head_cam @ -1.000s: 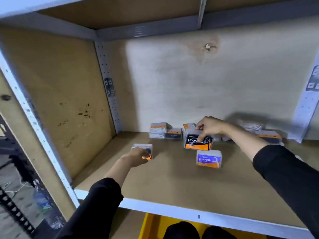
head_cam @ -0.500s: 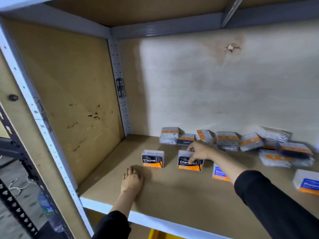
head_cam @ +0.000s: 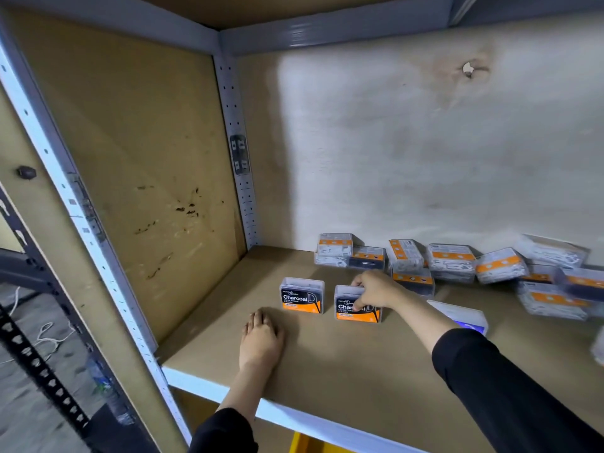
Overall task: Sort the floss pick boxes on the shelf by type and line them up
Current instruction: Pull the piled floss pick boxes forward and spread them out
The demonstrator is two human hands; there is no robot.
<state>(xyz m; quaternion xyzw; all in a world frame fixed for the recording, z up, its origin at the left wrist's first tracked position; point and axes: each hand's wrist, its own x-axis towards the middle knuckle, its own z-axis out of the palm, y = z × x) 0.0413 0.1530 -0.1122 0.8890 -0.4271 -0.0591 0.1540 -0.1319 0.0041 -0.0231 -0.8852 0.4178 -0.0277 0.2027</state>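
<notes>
second charcoal box (head_cam: 357, 304) now beside first (head_cam: 302, 295), right grip (head_cam: 374, 291) clasping it (upright), left hand (head_cam: 260, 341) flat

front-left shelf board (head_cam: 209, 325): open | back wall: jumbled boxes (head_cam: 451, 261) block | centre: two Charcoal boxes (head_cam: 302, 295) standing

Lighting: dim, warm indoor; we note the brightest patch on the back wall (head_cam: 408, 142), perhaps lit from the front right. Shadows: soft, beneath the left hand (head_cam: 260, 341) and in the shelf's left corner. Quality: wide-angle bowing at the edges; right-side boxes (head_cam: 552, 289) smeared by blur.
</notes>
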